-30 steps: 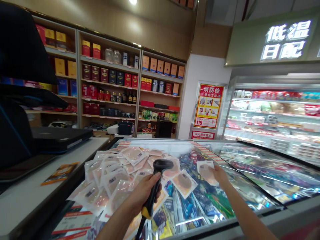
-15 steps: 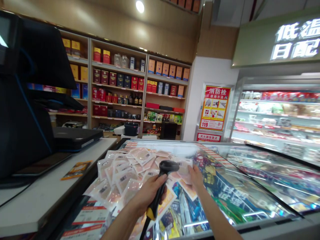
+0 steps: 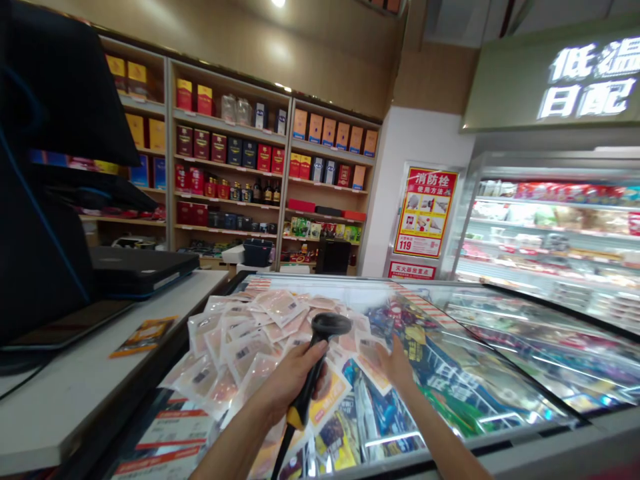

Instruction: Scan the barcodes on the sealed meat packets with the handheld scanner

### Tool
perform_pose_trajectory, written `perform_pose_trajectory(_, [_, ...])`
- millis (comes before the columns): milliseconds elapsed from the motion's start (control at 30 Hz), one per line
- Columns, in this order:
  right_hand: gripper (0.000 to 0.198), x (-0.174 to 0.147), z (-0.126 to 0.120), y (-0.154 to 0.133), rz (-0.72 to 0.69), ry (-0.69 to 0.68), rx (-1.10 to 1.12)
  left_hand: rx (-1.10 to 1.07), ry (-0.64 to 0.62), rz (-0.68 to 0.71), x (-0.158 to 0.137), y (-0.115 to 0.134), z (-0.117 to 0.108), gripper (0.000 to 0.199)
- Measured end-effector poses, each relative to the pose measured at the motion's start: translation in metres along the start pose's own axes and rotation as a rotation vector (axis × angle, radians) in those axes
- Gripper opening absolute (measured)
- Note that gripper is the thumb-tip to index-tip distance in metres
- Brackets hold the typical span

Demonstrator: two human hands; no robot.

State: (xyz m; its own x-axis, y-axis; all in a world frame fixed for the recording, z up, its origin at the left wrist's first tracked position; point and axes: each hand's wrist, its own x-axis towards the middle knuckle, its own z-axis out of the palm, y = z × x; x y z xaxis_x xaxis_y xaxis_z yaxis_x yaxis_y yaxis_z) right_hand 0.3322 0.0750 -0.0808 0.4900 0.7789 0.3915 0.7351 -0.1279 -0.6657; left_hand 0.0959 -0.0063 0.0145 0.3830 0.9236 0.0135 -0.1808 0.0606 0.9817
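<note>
My left hand [image 3: 299, 375] is wrapped round the handle of a black and yellow barcode scanner [image 3: 306, 393], its head tilted up over the freezer and its cable hanging below. To the right, my right hand [image 3: 399, 368] has its fingers apart at the edge of a flat clear packet [image 3: 371, 350]; the fingertips are partly blurred. A heap of similar flat packets [image 3: 245, 350] with pale pinkish contents and small barcodes spreads over the freezer's glass top, left of and beneath the scanner.
A white counter [image 3: 85, 393] on the left bears a small orange packet [image 3: 145, 335], a black box-like device [image 3: 143, 270] and a dark monitor [image 3: 70, 87]. Frozen bags [image 3: 385, 407] show through the glass. Shelves of boxes [image 3: 227, 150] stand behind, a lit chiller [image 3: 555, 230] at right.
My right hand has let go of the packet, which now lies lower beside the heap, and its fingers have spread. My left hand still grips the scanner. The view has shifted slightly.
</note>
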Motion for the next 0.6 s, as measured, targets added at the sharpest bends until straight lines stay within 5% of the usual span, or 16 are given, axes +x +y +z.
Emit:
perform_pose_trajectory(267, [0.054,-0.011,0.033,-0.028,-0.161,-0.18,-0.281,0.005,0.07,0.002,-0.005,0.0,-0.008,0.031])
perform_pose_trajectory(433, [0.055,0.003,0.048,-0.049,-0.317,-0.205,-0.191,0.032,0.113,0.003,-0.008,0.003,-0.014,0.029])
perform_pose_trajectory(600, [0.053,0.003,0.043,-0.039,-0.535,-0.17,0.036,0.044,0.107,-0.001,-0.01,0.006,-0.016,0.028])
